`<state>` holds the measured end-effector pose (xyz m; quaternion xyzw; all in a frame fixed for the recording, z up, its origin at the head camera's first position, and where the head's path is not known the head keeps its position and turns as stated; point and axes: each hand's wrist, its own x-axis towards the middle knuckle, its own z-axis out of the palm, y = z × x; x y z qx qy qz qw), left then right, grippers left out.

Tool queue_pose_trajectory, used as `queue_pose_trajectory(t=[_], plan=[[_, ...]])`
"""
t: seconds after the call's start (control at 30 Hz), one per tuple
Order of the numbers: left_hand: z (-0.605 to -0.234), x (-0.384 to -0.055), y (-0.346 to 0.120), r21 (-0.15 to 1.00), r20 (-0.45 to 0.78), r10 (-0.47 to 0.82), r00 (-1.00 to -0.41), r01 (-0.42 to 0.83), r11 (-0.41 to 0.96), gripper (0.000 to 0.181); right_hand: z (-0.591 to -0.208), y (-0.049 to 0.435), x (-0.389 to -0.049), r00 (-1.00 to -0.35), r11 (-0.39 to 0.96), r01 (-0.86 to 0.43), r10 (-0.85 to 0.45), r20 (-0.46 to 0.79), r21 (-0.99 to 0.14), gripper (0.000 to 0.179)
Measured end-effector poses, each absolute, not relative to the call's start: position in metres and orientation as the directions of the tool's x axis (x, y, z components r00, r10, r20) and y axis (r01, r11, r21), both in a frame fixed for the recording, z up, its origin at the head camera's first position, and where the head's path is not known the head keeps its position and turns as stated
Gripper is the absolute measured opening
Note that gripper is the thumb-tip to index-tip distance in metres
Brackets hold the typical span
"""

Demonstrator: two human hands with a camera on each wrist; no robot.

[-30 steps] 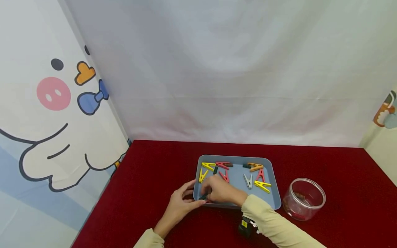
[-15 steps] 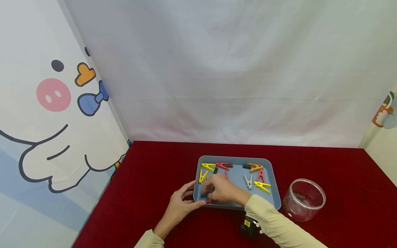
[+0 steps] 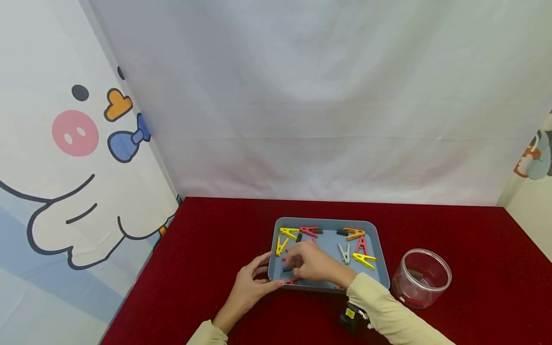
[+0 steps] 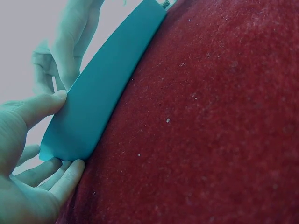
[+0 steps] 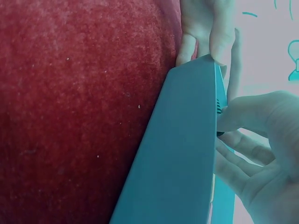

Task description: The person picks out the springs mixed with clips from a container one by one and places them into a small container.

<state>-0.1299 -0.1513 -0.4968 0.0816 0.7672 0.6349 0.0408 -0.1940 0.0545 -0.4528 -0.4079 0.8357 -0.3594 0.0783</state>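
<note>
A shallow blue-grey tray (image 3: 329,249) holds small spring clamps and coil springs. My left hand (image 3: 250,286) grips its near left corner, thumb on the front rim and fingers along the left side. Over that corner, my right hand (image 3: 316,262) pinches a dark coil spring (image 3: 288,269) by one end. In the right wrist view, part of this dark spring (image 5: 219,106) shows at the right thumb, behind the tray wall. A red clamp (image 3: 291,281) lies near the front rim, partly covered. Other red pieces are half hidden by the right hand.
Yellow clamps (image 3: 281,246), a grey clamp (image 3: 344,254), an orange clamp (image 3: 354,233) and more red ones lie about the tray. A clear round jar (image 3: 424,290) with several springs stands right of it. A patterned cloth (image 3: 77,191) hangs at the left.
My right hand has shifted slightly right with the dark spring, so more of the spring and the red pieces show. The left hand keeps its place on the tray corner.
</note>
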Motion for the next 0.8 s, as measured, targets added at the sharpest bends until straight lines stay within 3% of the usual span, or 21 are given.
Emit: queue_pose_trajectory(t=[0.47, 0.8], plan=[[-0.495, -0.129, -0.149, 0.975, 0.055, 0.172, -0.984, 0.089, 0.201, 0.070, -0.448, 0.070, -0.189, -0.668, 0.419, -0.611, -0.728, 0.153, -0.672, 0.019], [-0.495, -0.129, -0.148, 0.988, 0.034, 0.171, -0.985, 0.059, 0.139, 0.073, -0.440, 0.083, -0.187, -0.689, 0.412, -0.593, -0.704, 0.172, -0.692, 0.024]])
